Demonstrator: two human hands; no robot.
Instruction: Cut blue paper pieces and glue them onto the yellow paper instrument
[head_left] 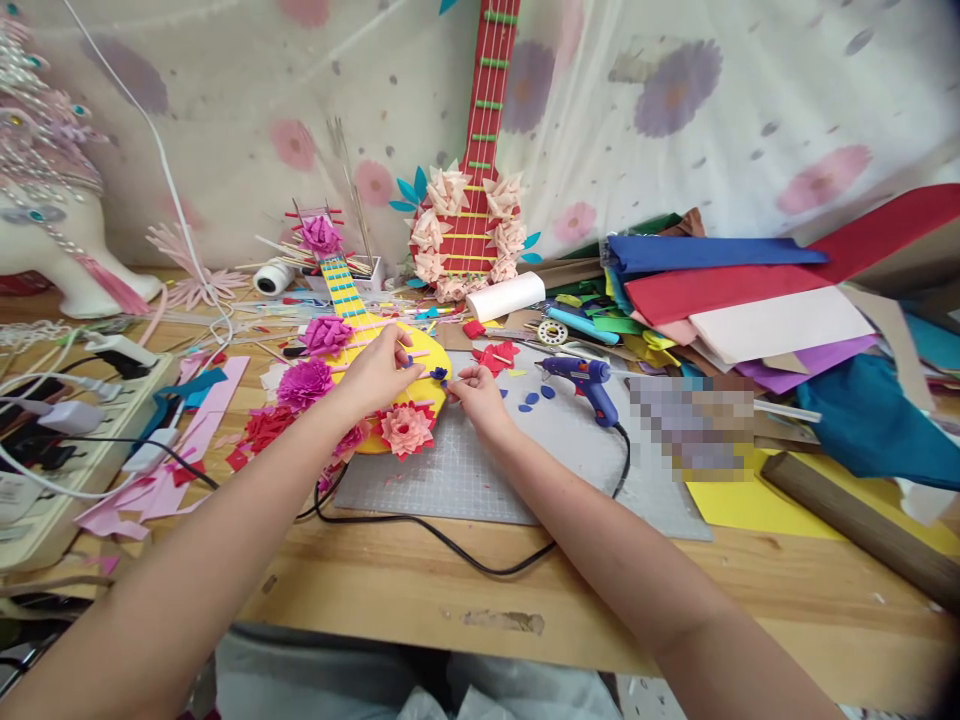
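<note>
A yellow toy stringed instrument (434, 343) lies tilted on the grey cutting mat, trimmed with purple, pink and coral paper flowers. My left hand (384, 368) rests over its body, with curved fingers and the thumb apart. A bit of dark blue shows beside those fingertips. At the body's right edge my right hand (478, 398) has thumb and forefinger pinched together, right beside a small dark blue paper flower (439, 373). What the pinch holds is too small to make out. Several loose blue paper petals (532, 398) lie on the mat to the right.
A blue hot glue gun (585, 378) lies on the cutting mat (450, 490), its black cord looping toward me. Behind stands a red instrument (480, 150) with cream flowers. Coloured paper (720, 295) piles up at right; a power strip (97, 470) with plugs sits at left.
</note>
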